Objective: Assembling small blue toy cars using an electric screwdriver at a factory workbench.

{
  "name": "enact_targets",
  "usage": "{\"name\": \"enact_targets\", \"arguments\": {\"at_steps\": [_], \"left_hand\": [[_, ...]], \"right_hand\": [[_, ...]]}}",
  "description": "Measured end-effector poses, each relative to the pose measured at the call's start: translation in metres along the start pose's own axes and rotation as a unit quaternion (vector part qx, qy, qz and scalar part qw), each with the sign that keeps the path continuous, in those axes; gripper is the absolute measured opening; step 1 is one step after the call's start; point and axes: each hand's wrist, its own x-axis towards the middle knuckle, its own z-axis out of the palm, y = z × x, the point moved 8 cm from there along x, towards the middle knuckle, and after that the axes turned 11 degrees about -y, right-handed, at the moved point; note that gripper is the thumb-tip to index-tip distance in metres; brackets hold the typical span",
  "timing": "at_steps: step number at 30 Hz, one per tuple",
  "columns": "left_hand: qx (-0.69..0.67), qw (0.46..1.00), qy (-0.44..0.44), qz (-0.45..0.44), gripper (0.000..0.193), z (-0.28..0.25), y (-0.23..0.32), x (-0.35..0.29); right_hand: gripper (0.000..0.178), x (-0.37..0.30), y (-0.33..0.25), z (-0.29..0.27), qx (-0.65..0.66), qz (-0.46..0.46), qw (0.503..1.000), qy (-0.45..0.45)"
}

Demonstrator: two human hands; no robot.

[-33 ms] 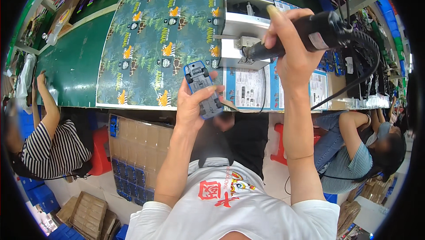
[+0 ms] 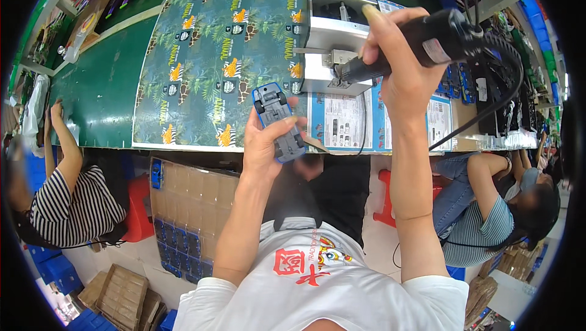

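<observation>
My left hand (image 2: 261, 151) grips a blue toy car (image 2: 278, 121) held upside down, its grey underside and black wheels facing me. It hangs over the front edge of the green table (image 2: 104, 87). My right hand (image 2: 403, 71) is closed around a black electric screwdriver (image 2: 441, 37), raised up and to the right of the car. The driver's metal tip (image 2: 343, 75) points left and down toward the car without touching it. A black cable (image 2: 482, 117) loops from the tool's rear.
A jungle-patterned printed sheet (image 2: 213, 56) covers the table's middle. A grey-white machine (image 2: 336, 20) and printed leaflets (image 2: 342, 123) lie behind my hands. Seated people in striped tops are at left (image 2: 67, 203) and right (image 2: 488, 221). A cardboard tray (image 2: 189, 203) stands below the table.
</observation>
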Motion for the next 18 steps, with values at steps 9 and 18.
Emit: {"name": "enact_targets", "arguments": {"at_steps": [9, 18], "left_hand": [[-0.107, 0.994, -0.017, -0.012, 0.043, -0.006, -0.012, 0.007], [-0.043, 0.997, -0.070, 0.003, 0.066, -0.002, -0.011, 0.005]], "right_hand": [[0.015, 0.010, 0.013, 0.003, 0.073, 0.008, 0.995, -0.074], [0.012, -0.007, 0.004, 0.005, 0.123, 0.115, 0.983, -0.071]]}}
